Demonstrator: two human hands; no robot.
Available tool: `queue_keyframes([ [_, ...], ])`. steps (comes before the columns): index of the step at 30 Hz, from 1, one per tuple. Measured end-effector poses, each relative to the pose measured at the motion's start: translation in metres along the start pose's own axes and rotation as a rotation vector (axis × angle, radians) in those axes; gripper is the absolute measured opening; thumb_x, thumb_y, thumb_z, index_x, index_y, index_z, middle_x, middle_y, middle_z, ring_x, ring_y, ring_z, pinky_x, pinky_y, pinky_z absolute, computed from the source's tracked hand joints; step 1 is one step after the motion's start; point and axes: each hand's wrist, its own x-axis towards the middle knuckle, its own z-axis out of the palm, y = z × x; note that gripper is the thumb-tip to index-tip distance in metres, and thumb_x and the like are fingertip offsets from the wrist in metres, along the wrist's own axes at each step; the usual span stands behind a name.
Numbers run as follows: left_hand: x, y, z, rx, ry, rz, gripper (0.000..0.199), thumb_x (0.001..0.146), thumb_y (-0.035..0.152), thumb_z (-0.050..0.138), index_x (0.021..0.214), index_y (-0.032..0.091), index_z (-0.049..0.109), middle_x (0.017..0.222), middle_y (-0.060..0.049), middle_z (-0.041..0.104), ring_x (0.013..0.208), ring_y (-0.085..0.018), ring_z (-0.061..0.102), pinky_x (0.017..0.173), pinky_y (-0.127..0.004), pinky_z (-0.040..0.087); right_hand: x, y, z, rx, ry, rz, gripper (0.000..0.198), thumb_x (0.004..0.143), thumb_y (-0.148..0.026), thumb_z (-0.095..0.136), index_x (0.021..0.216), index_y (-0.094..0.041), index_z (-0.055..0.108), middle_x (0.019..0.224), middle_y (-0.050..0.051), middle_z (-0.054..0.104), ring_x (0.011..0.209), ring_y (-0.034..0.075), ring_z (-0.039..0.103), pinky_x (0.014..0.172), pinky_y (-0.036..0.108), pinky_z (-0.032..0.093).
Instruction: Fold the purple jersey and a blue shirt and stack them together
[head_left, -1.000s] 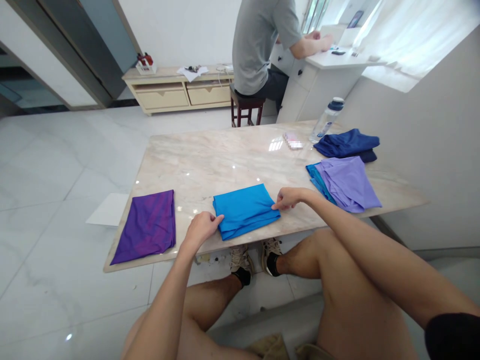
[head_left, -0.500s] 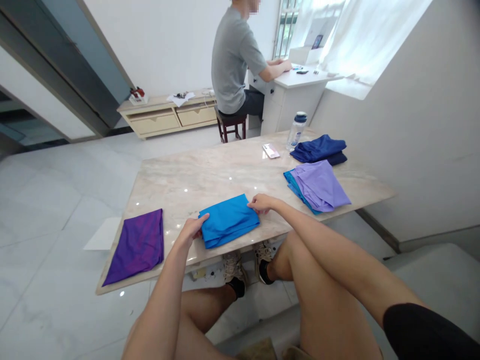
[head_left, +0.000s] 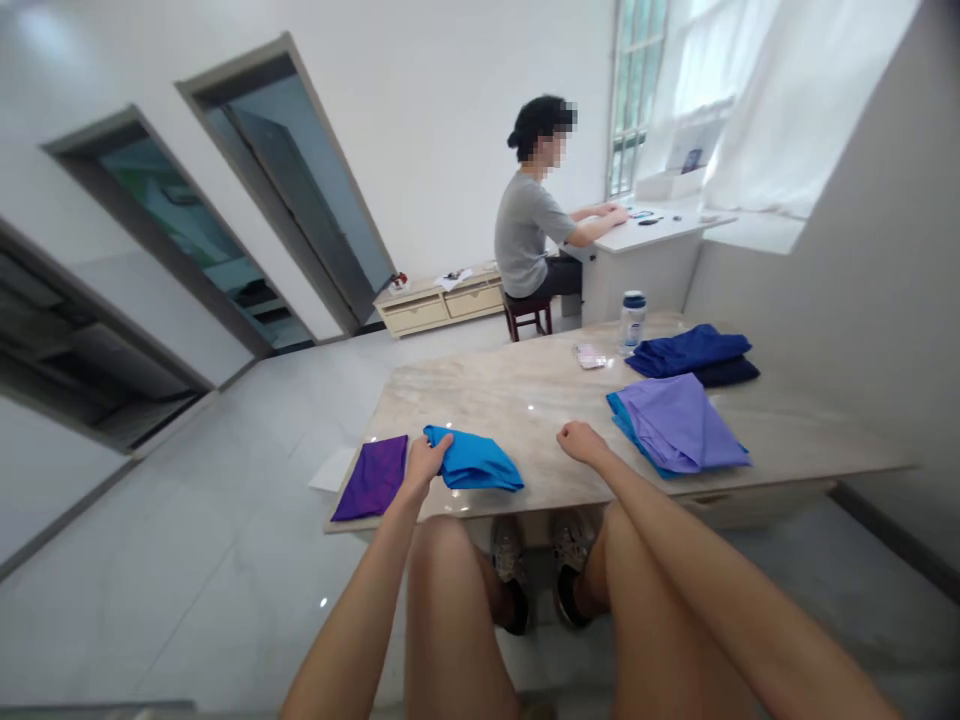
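Note:
My left hand (head_left: 427,460) grips the left end of a folded bright blue cloth (head_left: 480,462), thumb on top. The cloth's left corner is lifted and the rest slopes down to the right. A folded purple cloth (head_left: 373,478) lies flat just left of that hand. My right hand (head_left: 581,441), apart from the blue cloth, is over the table with its fingers curled in and nothing seen in them. Farther right, a lavender cloth (head_left: 686,425) is piled over a teal-blue cloth (head_left: 636,432).
Dark blue cloths (head_left: 690,352) lie at the back right of the marble-look table (head_left: 480,385), near a water bottle (head_left: 632,325) and a phone (head_left: 590,356). Beyond, a person (head_left: 529,240) sits on a stool at a white desk (head_left: 649,230). A low cabinet (head_left: 427,312) stands against the wall.
My right hand has let go of the blue cloth and moved right. My left hand has lifted the cloth's left end and brought it closer to the purple cloth. The head view has tilted up and left.

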Motion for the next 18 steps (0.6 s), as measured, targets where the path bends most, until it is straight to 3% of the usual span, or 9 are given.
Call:
queue_keyframes([
  [3,-0.022,-0.005,-0.06,-0.002,0.185,0.058,0.046,0.073,0.056,0.09,0.087,0.02,0.066,0.087,-0.006,0.075,0.092,-0.027,0.074,0.071,-0.03,0.057,-0.002,-0.001,0.002,-0.064,-0.019,-0.083,0.037,0.105,-0.022,0.053,0.118,-0.011,0.087,0.125,0.025,0.081,0.12,0.034,0.078,0.092,0.032,0.054],
  [6,-0.053,-0.022,-0.118,-0.045,0.307,0.114,0.051,0.07,0.059,0.091,0.089,0.019,0.067,0.081,-0.004,0.073,0.082,-0.024,0.072,0.067,-0.03,0.057,0.003,-0.001,0.004,-0.102,-0.027,-0.139,0.036,0.104,-0.026,0.056,0.117,-0.014,0.087,0.117,0.024,0.083,0.108,0.033,0.081,0.087,0.034,0.055],
  [10,-0.074,-0.04,-0.162,-0.226,0.425,0.064,0.052,0.07,0.054,0.094,0.095,0.015,0.07,0.078,-0.003,0.073,0.065,-0.018,0.067,0.059,-0.028,0.055,0.012,0.007,0.01,-0.046,0.004,-0.135,0.033,0.099,-0.032,0.061,0.109,-0.016,0.087,0.097,0.017,0.084,0.087,0.029,0.08,0.079,0.032,0.053],
  [13,-0.053,-0.035,-0.175,-0.39,0.528,0.042,0.04,0.074,0.037,0.094,0.094,0.013,0.07,0.08,-0.005,0.075,0.067,-0.017,0.069,0.062,-0.028,0.059,0.02,0.018,0.016,-0.005,0.018,-0.131,0.032,0.096,-0.034,0.062,0.102,-0.015,0.087,0.087,0.015,0.082,0.081,0.028,0.078,0.077,0.032,0.052],
  [18,0.016,-0.017,-0.185,-0.517,0.635,0.058,0.019,0.092,0.024,0.08,0.101,0.016,0.065,0.089,-0.004,0.076,0.077,-0.015,0.074,0.078,-0.031,0.066,0.029,0.027,0.015,0.017,0.058,-0.12,0.03,0.094,-0.038,0.062,0.095,-0.019,0.085,0.084,0.014,0.081,0.085,0.03,0.079,0.075,0.033,0.053],
])
